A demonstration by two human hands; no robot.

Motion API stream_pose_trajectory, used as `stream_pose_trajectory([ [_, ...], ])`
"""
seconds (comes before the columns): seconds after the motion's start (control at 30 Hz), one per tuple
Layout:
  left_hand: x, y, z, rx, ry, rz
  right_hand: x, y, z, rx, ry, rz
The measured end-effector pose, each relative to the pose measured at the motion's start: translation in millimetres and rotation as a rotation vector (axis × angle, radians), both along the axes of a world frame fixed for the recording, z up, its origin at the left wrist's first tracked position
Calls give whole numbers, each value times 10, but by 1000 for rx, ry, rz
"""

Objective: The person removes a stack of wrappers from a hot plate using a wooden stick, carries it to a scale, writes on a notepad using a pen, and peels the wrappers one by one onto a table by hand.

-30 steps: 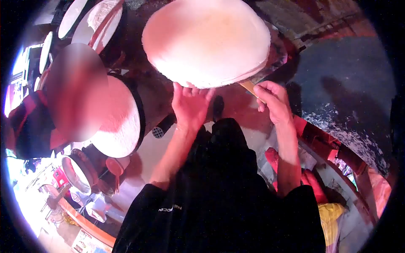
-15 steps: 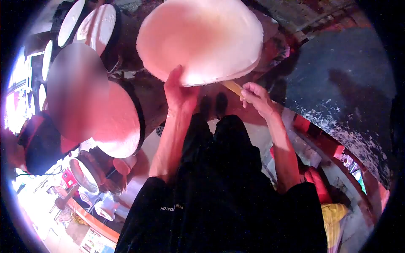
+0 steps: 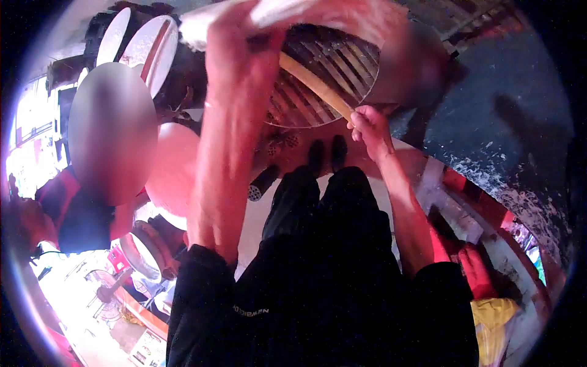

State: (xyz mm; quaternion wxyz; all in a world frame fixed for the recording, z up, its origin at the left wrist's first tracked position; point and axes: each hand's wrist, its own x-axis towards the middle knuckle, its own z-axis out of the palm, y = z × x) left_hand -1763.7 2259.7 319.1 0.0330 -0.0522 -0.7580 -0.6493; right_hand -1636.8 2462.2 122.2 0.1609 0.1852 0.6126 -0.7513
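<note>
My left hand (image 3: 231,40) is raised at the top of the view, at the near edge of a large thin pale sheet (image 3: 330,17), seemingly gripping it; its fingertips are partly hidden. The sheet is bent and stretches to the right, above a round slatted rack (image 3: 348,64) with dark bars. In my right hand (image 3: 371,125), closed around one end, is a long flat wooden stick (image 3: 318,87). Its far end reaches left across the rack, towards my left forearm.
A person with a blurred head (image 3: 113,134) is close on my left. White round discs (image 3: 153,52) tilt behind them. To my right lies a large dark round surface (image 3: 501,116) with white residue. A black perforated cylinder (image 3: 264,183) is near my feet.
The pale round sheet, flat before, is now lifted and bent upward, uncovering the slatted rack. My left hand has risen with it. More of the wooden stick shows.
</note>
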Motion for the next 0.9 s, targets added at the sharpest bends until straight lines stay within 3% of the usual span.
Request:
stream_pose_trajectory([
  [0.03,-75,-77,39,-505,287,2,12,-4,-21,-28,23,-29],
  [0.13,-236,-163,103,-509,303,8,34,1,-29,-10,5,-170],
  [0.3,-270,-136,277,-493,319,-23,54,35,-103,75,34,-197],
  [0.37,-54,-201,203,-491,300,-63,147,88,-373,302,83,77],
  [0.4,20,-211,181,299,-55,-84,165,83,-346,303,84,74],
  [0.47,-3,-161,-50,895,-506,272,188,66,-155,803,259,-216],
  [0.5,42,-214,-150,903,-535,279,97,71,211,681,132,-277],
  [0.53,85,-273,-222,910,-565,283,65,218,157,423,-10,-281],
  [0.6,126,-302,-245,877,-587,306,-136,405,452,-390,-302,-145],
  [0.63,145,-301,-208,837,-625,332,-236,372,585,-388,-303,-146],
  [0.7,154,-342,-162,818,-679,332,-507,194,756,-828,-275,-298],
  [0.73,154,-453,-291,818,-672,342,-609,189,720,-830,-279,-287],
  [0.77,141,-611,-548,609,-557,236,-721,182,677,-875,-218,-353],
  [0.87,357,-504,-259,563,-617,205,-903,172,617,-921,-47,-380],
  [0.9,423,-507,-247,554,-632,218,-942,178,501,-772,-116,-404],
])
